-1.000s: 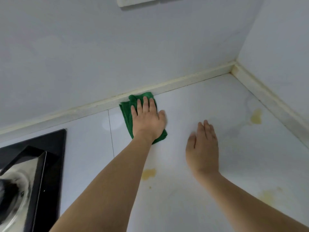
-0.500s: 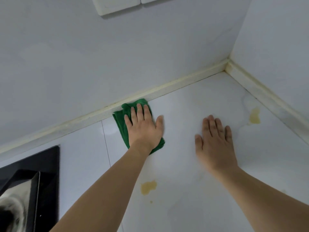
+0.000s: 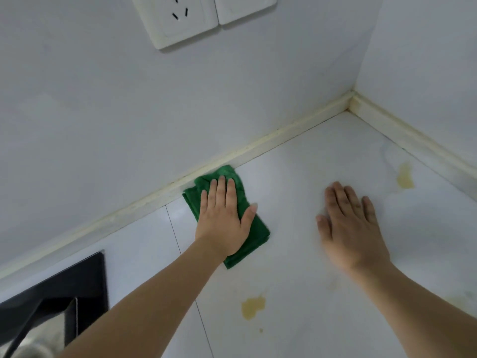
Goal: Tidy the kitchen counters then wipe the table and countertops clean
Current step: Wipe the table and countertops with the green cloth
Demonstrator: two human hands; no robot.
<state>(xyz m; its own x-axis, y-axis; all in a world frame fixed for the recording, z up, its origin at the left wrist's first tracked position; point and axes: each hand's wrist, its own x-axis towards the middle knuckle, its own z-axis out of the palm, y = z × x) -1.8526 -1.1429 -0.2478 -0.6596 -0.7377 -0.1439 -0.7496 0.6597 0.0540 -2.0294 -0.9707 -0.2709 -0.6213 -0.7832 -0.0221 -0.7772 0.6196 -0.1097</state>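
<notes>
A folded green cloth [image 3: 254, 229] lies on the white countertop [image 3: 296, 182], its far end against the back wall trim. My left hand [image 3: 223, 215] presses flat on the cloth with straight fingers. To the right, my right hand [image 3: 348, 223] rests flat on the bare countertop with fingers spread, holding nothing. Yellowish stains mark the surface: one [image 3: 253, 307] near me below the cloth, another [image 3: 404, 177] by the right wall.
A black hob [image 3: 77, 282] with a metal pot edge sits at the lower left. White walls meet in a corner at the upper right. A white wall socket [image 3: 180, 19] is above the cloth. A seam runs across the countertop left of the cloth.
The view has tilted up, bringing the socket into sight. My left hand and the cloth stay by the back trim. My right hand has slid slightly forward and right on the counter.
</notes>
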